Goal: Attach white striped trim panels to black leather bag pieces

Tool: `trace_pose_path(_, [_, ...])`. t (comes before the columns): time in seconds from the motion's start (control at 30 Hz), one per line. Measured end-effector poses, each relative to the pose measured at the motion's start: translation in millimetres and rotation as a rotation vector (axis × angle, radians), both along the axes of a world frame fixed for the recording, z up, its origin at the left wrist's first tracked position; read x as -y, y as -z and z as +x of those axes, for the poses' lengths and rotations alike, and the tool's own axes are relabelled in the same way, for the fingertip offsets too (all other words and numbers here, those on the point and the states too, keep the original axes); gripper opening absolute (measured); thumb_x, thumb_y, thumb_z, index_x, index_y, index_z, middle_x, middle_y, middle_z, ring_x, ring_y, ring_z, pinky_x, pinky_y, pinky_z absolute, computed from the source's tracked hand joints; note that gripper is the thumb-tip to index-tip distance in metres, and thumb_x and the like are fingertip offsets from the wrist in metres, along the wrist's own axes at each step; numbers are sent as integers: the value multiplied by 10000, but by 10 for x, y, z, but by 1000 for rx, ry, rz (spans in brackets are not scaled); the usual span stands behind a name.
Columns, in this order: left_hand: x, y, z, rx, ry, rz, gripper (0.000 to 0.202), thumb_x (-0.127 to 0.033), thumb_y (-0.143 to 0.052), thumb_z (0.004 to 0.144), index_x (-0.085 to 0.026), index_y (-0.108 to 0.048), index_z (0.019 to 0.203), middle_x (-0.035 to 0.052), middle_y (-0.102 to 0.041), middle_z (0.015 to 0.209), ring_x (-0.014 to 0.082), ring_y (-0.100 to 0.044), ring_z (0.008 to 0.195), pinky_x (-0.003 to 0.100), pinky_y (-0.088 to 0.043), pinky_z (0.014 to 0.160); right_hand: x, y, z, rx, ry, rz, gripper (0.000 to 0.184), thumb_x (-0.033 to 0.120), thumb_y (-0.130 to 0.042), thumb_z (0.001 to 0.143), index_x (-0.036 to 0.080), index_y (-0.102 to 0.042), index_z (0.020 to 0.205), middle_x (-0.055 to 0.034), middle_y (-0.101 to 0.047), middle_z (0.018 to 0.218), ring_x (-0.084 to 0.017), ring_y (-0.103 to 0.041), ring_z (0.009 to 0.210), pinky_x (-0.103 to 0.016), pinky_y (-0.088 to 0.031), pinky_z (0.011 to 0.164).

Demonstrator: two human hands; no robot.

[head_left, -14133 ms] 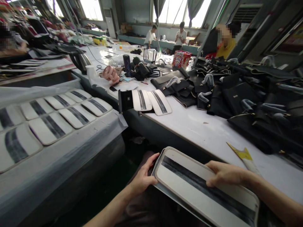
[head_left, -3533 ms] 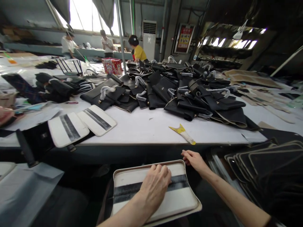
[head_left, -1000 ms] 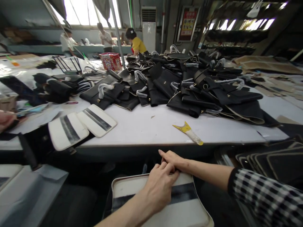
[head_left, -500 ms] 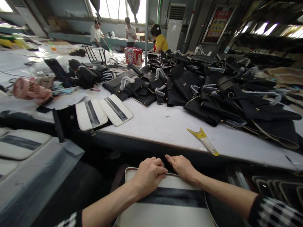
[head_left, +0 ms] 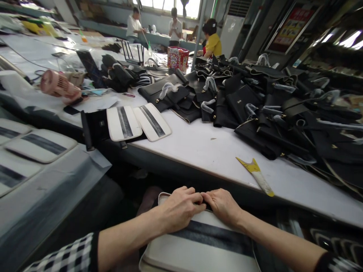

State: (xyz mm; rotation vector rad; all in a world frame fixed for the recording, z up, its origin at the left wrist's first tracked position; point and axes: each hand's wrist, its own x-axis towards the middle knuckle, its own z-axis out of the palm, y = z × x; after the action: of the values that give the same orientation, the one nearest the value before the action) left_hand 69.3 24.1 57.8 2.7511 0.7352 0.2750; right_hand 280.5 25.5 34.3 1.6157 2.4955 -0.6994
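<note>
A white rounded panel [head_left: 198, 249] with a dark stripe across it lies on my lap at the bottom centre. My left hand [head_left: 178, 207] rests on its far edge with the fingers curled and pressing down. My right hand [head_left: 224, 206] sits beside it on the same edge, fingers bent, fingertips meeting those of the left. Both hands touch the panel's top rim; what is under the fingertips is hidden.
A long white table [head_left: 204, 147] runs ahead with a heap of black bags [head_left: 255, 105], two white striped panels [head_left: 138, 122] and a yellow scraper [head_left: 255, 175]. More striped panels [head_left: 39, 145] lie on a grey bench at the left. A pink fan [head_left: 58, 85] and several people stand farther back.
The camera has swung left and dipped. My right hand came from the panel's right corner to its top middle, and my hands have drawn together until the fingertips touch.
</note>
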Motion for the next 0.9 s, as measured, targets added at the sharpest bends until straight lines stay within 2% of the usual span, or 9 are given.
trace_pose_path(0.13, [27,-13,-78,69,-24,-53,126,-188,-554,919,-241,-668,931,-27,-666,1100,157,-534,860,326,-387,740,3,42,-120,-21,-80,-3,546,371,-226,1033,231,-669,746,-21,-726,808,-196,-661,758,-294,-366,681])
trace_pose_path(0.3, [-16,-16,-307,156,-265,-254,163,-227,-605,899,-291,-754,885,-51,-700,928,137,-563,811,287,-414,740,-13,66,-233,-27,-114,-9,559,401,-181,1037,247,-674,822,-14,-726,797,-199,-664,725,-295,-353,639])
trace_pose_path(0.43, [-48,68,-486,226,-398,-386,191,-226,-709,812,-334,-767,957,-72,-711,930,129,-596,850,252,-446,753,-15,59,-288,-10,-115,-8,599,428,-151,1040,248,-678,817,-19,-736,823,-213,-679,760,-309,-365,662])
trace_pose_path(0.57, [-24,150,-546,284,-406,-383,144,-264,-728,812,-316,-777,937,-52,-714,930,134,-605,866,239,-457,752,-18,61,-350,7,-131,-6,581,412,-154,1040,247,-682,861,-28,-741,868,-228,-686,815,-325,-377,688])
trace_pose_path(0.7, [-22,205,-584,356,-356,-357,148,-280,-725,825,-289,-776,964,-30,-713,960,130,-613,874,229,-455,747,-19,54,-431,18,-141,6,585,403,-148,1040,242,-679,851,-37,-738,855,-220,-684,815,-327,-382,695])
trace_pose_path(0.9, [-38,307,-728,507,-333,-476,152,-256,-719,823,-248,-783,961,3,-718,960,138,-648,877,212,-477,759,-22,32,-555,28,-147,37,605,401,-129,1041,233,-670,829,-38,-724,812,-225,-683,792,-329,-394,689])
